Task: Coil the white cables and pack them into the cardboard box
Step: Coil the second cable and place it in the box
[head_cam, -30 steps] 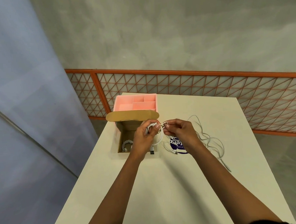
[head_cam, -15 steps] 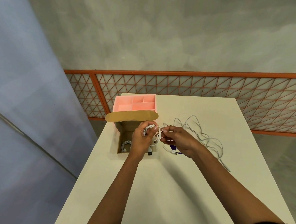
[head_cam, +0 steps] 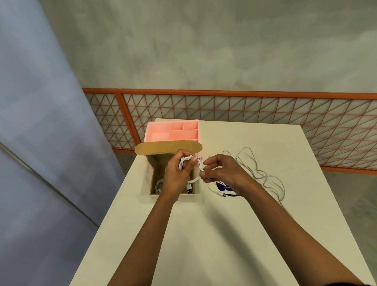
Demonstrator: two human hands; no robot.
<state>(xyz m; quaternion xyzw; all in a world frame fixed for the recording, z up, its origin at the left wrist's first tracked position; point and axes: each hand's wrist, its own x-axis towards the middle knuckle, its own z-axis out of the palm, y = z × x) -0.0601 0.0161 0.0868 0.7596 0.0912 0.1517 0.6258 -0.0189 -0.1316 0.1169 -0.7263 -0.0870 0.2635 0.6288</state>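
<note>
My left hand (head_cam: 176, 176) grips a coiled white cable (head_cam: 195, 179) just above the open cardboard box (head_cam: 152, 177); a USB plug hangs from the coil near the box's front edge. Beside it, my right hand (head_cam: 224, 171) pinches a strand of that same cable. Inside the box at its left lies another coiled white cable (head_cam: 159, 184). Loose white cables (head_cam: 259, 172) sprawl on the table to the right of my right hand.
A pink divided organiser tray (head_cam: 152, 131) stands behind the box, whose flap (head_cam: 168, 147) is folded back. A round purple sticker (head_cam: 226, 188) lies under my right wrist. The white table (head_cam: 210, 240) ends near an orange lattice railing (head_cam: 268, 108).
My right hand has shifted slightly right and lower along the cable, away from the left hand. The left hand stays over the box with the coil.
</note>
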